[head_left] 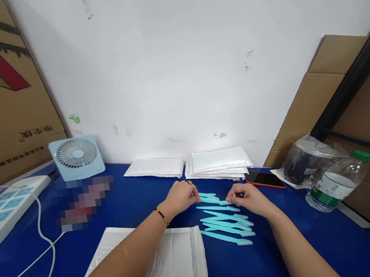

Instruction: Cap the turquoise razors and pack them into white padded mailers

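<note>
I view left hand [181,196] and right hand [247,199], fingers curled (grip state: cannot tell), at opposite ends of razors [230,229] on blue surface [136,207].

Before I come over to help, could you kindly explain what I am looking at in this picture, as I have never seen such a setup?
There is no machine here: a person works with two bare hands, and the single picture comes from a camera on their head, looking forward and down. On the blue table lies a row of turquoise plastic sticks. The left hand is at one end of the row and the right hand at the other; whether either grips a stick is unclear. A white padded envelope lies partly under the left forearm. Around them are more envelopes, a fan, a phone and a bottle.
</note>
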A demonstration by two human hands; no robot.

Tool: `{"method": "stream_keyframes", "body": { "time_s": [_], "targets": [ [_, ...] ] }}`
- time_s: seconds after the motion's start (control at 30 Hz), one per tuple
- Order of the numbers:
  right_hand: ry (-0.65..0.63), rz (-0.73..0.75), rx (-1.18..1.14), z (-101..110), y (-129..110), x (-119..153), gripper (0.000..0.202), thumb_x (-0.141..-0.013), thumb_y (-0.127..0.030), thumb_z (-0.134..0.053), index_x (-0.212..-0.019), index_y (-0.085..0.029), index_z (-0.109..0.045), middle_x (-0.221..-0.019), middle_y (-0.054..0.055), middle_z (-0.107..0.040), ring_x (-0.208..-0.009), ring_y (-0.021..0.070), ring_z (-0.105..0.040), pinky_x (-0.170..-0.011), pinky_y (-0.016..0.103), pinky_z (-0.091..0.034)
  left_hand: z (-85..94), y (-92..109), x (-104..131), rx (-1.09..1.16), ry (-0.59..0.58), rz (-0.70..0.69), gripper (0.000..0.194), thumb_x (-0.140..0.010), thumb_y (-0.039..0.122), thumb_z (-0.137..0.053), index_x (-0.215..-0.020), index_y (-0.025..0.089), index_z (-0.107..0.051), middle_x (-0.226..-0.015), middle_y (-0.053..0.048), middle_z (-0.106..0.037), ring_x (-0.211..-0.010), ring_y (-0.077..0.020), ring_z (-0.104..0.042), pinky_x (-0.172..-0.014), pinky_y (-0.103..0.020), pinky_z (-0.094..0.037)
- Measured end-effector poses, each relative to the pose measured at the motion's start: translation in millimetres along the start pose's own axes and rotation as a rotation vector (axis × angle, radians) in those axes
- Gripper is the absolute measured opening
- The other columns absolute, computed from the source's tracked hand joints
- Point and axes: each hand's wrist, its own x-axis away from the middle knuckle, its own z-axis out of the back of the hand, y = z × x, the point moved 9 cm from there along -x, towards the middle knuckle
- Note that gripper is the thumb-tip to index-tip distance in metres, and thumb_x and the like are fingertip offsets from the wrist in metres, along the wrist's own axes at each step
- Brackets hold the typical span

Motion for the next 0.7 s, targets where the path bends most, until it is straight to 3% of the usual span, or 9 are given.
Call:
{"method": "stream_keyframes", "body": {
  "time_s": [0.17, 0.37, 0.57, 0.63, 0.7],
  "targets": [
    [0.027, -0.026, -0.007, 0, 2, -2, 0.029, -0.075, -0.044, -0.059, -0.075, -0.016, -0.066, -0.072, 0.003, -0.063, -0.064, 0.0149, -0.054, -0.058, 0.026, -0.041, 0.5, -5, -1, -0.026, 0.002, 0.034, 0.018, -0.075, 0.039, -0.063, -0.074, 0.021, -0.066, -0.079, 0.0, -0.066, -0.077, -0.0148, -0.058, -0.066, -0.026, -0.034],
    [-0.032, 0.021, -0.028, -9, 0, -3, 0.027, -0.075, -0.043, -0.06, -0.072, -0.017, -0.068, -0.072, 0.003, -0.063, -0.065, 0.0145, -0.055, -0.059, 0.025, -0.042, -2.5, -3, -1, 0.007, -0.003, 0.018, 0.022, -0.076, 0.043, -0.061, -0.076, 0.022, -0.066, -0.081, 0.001, -0.067, -0.08, -0.0148, -0.058, -0.073, -0.027, -0.034],
    [0.06, -0.107, 0.088, 19, 30, 3, 0.025, -0.07, -0.041, -0.064, -0.075, -0.017, -0.069, -0.074, 0.004, -0.066, -0.064, 0.0167, -0.055, -0.058, 0.027, -0.04, -2.5, -26, -2, -0.025, -0.007, 0.117, 0.013, -0.072, 0.035, -0.064, -0.074, 0.022, -0.065, -0.078, 0.002, -0.065, -0.077, -0.0144, -0.058, -0.07, -0.026, -0.034],
    [0.095, -0.101, 0.131, 26, 29, 5, 0.023, -0.069, -0.04, -0.065, -0.078, -0.018, -0.069, -0.076, 0.004, -0.065, -0.064, 0.0161, -0.054, -0.058, 0.027, -0.04, -1.5, -27, -2, 0.011, -0.001, 0.129, 0.015, -0.07, 0.035, -0.066, -0.08, 0.023, -0.065, -0.08, 0.003, -0.064, -0.076, -0.0134, -0.058, -0.069, -0.025, -0.035],
    [0.049, -0.04, 0.122, 20, 21, 6, 0.02, -0.07, -0.038, -0.064, -0.077, -0.019, -0.068, -0.078, 0.003, -0.062, -0.065, 0.0151, -0.054, -0.06, 0.027, -0.041, 0.2, -22, -1, 0.053, 0.018, 0.116, 0.02, -0.07, 0.037, -0.066, -0.086, 0.024, -0.064, -0.083, 0.003, -0.063, -0.075, -0.0125, -0.057, -0.068, -0.024, -0.035]
  ]
}}
